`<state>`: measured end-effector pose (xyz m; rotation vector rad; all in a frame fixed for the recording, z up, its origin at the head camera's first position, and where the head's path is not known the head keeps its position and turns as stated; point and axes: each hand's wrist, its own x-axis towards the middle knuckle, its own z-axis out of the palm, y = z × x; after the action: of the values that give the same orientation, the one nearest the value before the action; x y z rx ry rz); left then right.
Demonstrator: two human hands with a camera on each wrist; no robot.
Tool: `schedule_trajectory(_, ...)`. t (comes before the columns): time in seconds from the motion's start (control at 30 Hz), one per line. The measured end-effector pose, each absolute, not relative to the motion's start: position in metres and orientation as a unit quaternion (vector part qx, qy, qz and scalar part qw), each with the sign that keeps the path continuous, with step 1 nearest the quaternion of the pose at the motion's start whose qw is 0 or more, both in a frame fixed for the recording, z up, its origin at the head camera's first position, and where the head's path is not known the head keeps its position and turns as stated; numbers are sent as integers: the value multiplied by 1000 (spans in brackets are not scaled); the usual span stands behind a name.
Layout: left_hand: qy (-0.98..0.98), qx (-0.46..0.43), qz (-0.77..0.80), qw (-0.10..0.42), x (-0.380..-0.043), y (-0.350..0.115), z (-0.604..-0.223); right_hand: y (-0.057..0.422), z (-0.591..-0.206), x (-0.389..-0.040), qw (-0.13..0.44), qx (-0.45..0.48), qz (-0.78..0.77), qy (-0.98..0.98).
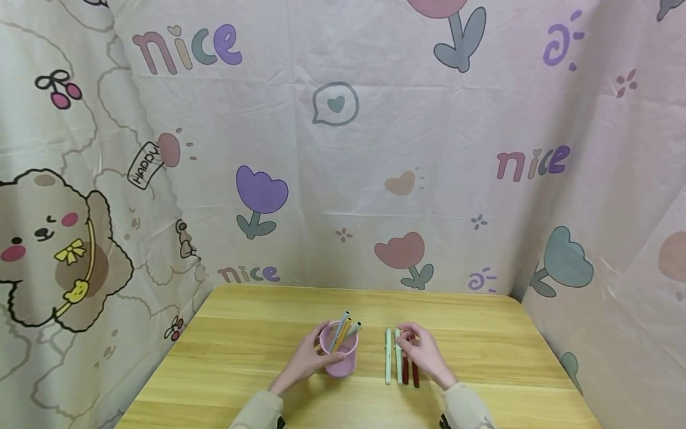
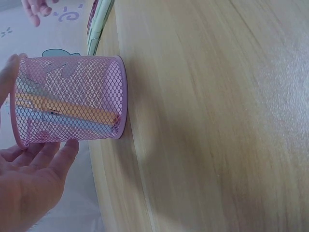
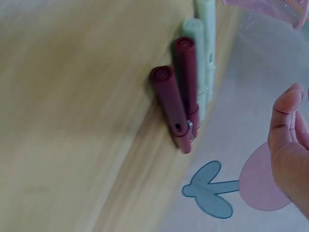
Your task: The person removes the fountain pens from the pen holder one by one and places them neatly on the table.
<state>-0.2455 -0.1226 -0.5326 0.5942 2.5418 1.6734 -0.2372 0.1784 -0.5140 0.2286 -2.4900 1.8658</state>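
My left hand (image 1: 309,356) grips a pink mesh pen holder (image 1: 341,366) near its rim, thumb on the near side and fingers round the far side. The holder is upright, and inside lean a blue-grey pen (image 1: 338,335), an orange pen (image 2: 72,108) and a pale green pen (image 1: 354,328). To its right, two light green pens (image 1: 388,357) and two dark red pens (image 3: 170,99) lie side by side on the table. Over their far ends hovers my right hand (image 1: 423,350), fingers loosely bent and nothing between them; the right wrist view shows it apart from the pens.
The light wood table (image 1: 241,333) ends at a back edge against a printed cloth (image 1: 343,179). More cloth hangs along the left and right sides. Beige sleeves (image 1: 259,411) cover both forearms.
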Motion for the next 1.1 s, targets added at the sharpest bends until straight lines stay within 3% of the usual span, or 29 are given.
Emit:
schedule_trajectory(0.43, 820, 193, 539, 15, -247, -122, -534, 161, -503, -231, -3, 144, 602, -786)
schedule_trajectory(1.1, 814, 187, 550, 21, -245, -122, -532, 136, -497, -233, -13, 177, 605, -776)
